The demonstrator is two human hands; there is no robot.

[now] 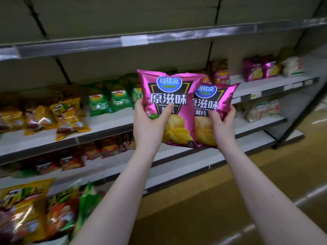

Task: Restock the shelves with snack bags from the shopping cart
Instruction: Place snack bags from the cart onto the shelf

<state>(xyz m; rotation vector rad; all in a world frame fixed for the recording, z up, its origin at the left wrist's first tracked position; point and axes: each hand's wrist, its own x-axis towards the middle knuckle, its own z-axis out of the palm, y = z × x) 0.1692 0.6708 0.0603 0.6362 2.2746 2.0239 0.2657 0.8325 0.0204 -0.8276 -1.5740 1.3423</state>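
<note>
Before the shelves (185, 110), left hand (150, 124) gripping magenta bag (169, 96) (upright), right hand (223, 124) clutching second bag (215, 103)

A glossy yellow-brown floor (230, 200) fills the view from 4 to 6 o'clock, streaked with light reflections. Beige back panels (123, 13) span 11 to 1 o'clock, with a blurred white label (134, 40) just below them at 12 o'clock.

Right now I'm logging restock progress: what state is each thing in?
Left hand: grip shut on front pink bag.
Right hand: grip shut on rear pink bag.
Front pink bag: held upright, sealed, overlapping the other.
Rear pink bag: held upright, not shelved.
Top shelf: bare.
Middle shelf: partly stocked.
</note>
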